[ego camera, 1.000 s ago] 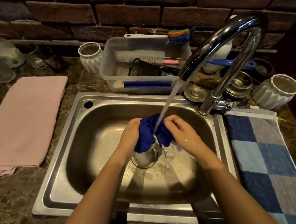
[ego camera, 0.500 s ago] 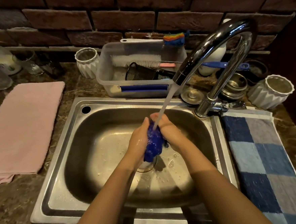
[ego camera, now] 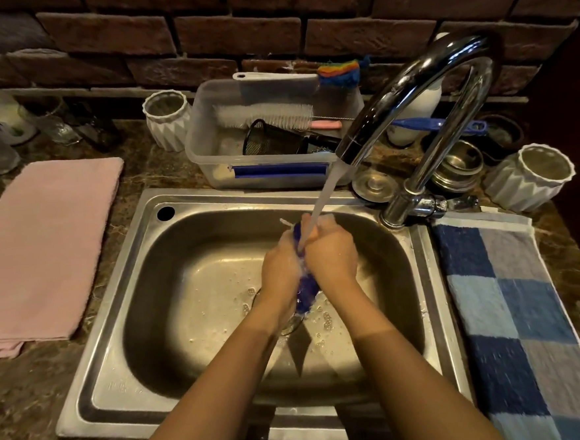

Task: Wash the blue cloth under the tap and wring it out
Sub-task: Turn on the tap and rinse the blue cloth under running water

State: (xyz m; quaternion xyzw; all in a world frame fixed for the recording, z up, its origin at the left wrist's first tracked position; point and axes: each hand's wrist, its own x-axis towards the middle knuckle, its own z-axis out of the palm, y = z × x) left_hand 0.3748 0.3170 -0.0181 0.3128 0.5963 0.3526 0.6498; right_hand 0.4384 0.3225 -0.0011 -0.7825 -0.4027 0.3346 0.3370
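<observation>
Both hands are together over the middle of the stainless steel sink (ego camera: pixel 122 300). The left hand (ego camera: pixel 280 268) and the right hand (ego camera: pixel 332 251) press against each other, and their fingers are curled around the wet, bunched-up blue cloth (ego camera: pixel 306 294). The blue cloth is clamped between the two palms. Only a narrow strip of it shows between the hands, and its lower end hangs out under the wrists, above the drain.

The curved chrome tap (ego camera: pixel 420 83) stands at the right back corner of the sink. A stream of water (ego camera: pixel 324 196) runs from its mouth and falls on the top of the hands, where the fingers meet. Water drops lie on the sink floor near the drain.

On the dark stone counter (ego camera: pixel 19 393), to the left of the sink, lies a folded pink towel (ego camera: pixel 43 244). To the right lies a checked blue and grey towel (ego camera: pixel 514 307). Behind the sink stands a clear plastic tub (ego camera: pixel 208 156) with a white bottle brush (ego camera: pixel 264 113) inside. A white ribbed pot (ego camera: pixel 166 120) stands just beside the tub on its left, in front of the brick wall (ego camera: pixel 234 34).
</observation>
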